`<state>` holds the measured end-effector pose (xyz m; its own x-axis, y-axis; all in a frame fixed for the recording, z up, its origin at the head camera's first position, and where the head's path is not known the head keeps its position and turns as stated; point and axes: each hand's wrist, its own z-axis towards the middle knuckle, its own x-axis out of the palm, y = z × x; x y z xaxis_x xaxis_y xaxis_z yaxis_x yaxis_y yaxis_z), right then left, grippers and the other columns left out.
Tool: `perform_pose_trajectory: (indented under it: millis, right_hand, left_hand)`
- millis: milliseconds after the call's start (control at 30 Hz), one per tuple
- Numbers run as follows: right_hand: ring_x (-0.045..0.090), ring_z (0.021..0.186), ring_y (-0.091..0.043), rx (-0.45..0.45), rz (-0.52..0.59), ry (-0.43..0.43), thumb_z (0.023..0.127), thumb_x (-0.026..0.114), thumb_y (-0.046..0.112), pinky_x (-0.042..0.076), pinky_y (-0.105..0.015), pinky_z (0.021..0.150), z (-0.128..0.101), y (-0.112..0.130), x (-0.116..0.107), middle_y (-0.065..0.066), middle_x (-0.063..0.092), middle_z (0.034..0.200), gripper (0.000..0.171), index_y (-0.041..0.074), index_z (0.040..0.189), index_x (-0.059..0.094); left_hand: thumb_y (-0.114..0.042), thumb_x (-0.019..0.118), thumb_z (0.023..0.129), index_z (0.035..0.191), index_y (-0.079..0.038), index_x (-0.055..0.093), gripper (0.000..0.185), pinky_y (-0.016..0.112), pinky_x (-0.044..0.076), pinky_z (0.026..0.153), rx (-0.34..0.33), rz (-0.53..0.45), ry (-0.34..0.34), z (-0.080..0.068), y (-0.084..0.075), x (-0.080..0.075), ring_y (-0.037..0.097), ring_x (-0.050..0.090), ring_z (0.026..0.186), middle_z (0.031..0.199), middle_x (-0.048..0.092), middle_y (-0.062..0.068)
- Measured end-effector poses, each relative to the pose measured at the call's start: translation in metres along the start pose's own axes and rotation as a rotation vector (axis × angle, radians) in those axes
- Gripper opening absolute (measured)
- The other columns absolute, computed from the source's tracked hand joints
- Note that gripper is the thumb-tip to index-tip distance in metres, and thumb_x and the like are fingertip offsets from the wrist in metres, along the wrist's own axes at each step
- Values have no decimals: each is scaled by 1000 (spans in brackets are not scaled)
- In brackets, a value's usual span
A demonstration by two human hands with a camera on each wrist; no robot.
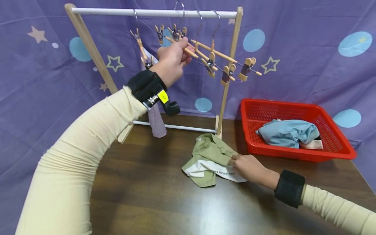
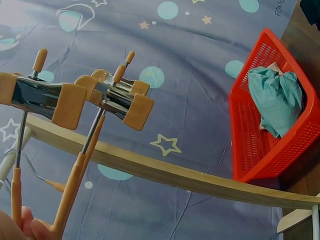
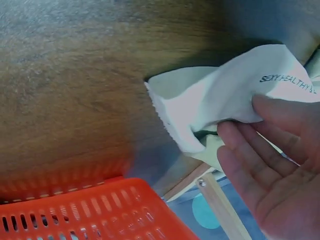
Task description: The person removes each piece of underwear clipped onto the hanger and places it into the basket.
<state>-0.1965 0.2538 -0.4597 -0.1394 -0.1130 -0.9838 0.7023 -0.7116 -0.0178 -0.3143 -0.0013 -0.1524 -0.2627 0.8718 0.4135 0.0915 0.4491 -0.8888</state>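
My left hand (image 1: pixel 173 60), raised just under the rack's white top bar, holds a wooden clip hanger (image 1: pixel 191 52) by its bar. Metal clips with wooden grips (image 2: pixel 120 100) stick out past the fingertips in the left wrist view. Down on the table, my right hand (image 1: pixel 248 166) pinches the edge of a green-and-white garment (image 1: pixel 208 150). In the right wrist view the thumb lies on the white printed band (image 3: pixel 235 82) and the fingers are beneath it. The garment lies crumpled near the rack's right foot.
A wooden rack (image 1: pixel 232 39) carries several clip hangers, and a pale garment (image 1: pixel 156 120) hangs at its left. At the right stands a red basket (image 1: pixel 296 153) with a light blue cloth (image 1: pixel 289 132) inside. A purple patterned curtain (image 1: pixel 308 29) hangs behind.
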Motion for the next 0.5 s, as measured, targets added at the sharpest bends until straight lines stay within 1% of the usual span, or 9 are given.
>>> perform_pose_trajectory:
  millis: [133,233,300,333,433,500]
  right_hand:
    - [59,60,-11,12,-21,-36,84,81,8,48,-22,49,0,-1,1,3,65,74,9,15,88,76]
    - [59,57,-11,33,-16,-47,85,80,9,44,-20,47,2,-1,-3,2,69,75,9,14,90,76]
    - [56,54,-10,42,-1,-40,86,80,8,42,-19,45,4,0,-8,1,70,73,10,12,91,73]
    - [55,53,-9,44,6,-34,86,79,7,40,-19,44,5,0,-10,1,70,73,11,11,92,72]
    - [55,53,-10,42,11,-16,86,77,2,44,-20,45,7,2,-18,-1,72,77,15,10,97,71]
    - [60,57,-11,40,22,-6,86,77,0,51,-22,49,8,3,-24,-3,73,81,18,10,101,73]
  left_hand:
    - [-16,70,98,83,-7,69,18,20,50,49,-19,19,-2,1,2,0,9,59,49,59,65,1]
    - [-16,70,98,92,-7,72,11,19,50,49,-28,33,6,3,4,-2,9,59,49,60,65,1]
    - [-16,70,98,99,-7,73,9,19,50,49,-32,35,9,3,5,-4,10,59,49,61,65,2]
    - [-16,70,98,100,-7,73,10,19,50,49,-35,37,9,4,6,-5,10,58,49,61,65,2]
    - [-18,71,98,95,-8,73,10,19,51,49,-39,38,9,4,8,-8,10,59,51,61,65,2]
    - [-19,71,97,89,-9,71,13,19,51,49,-35,38,12,3,8,-10,11,59,51,62,65,2]
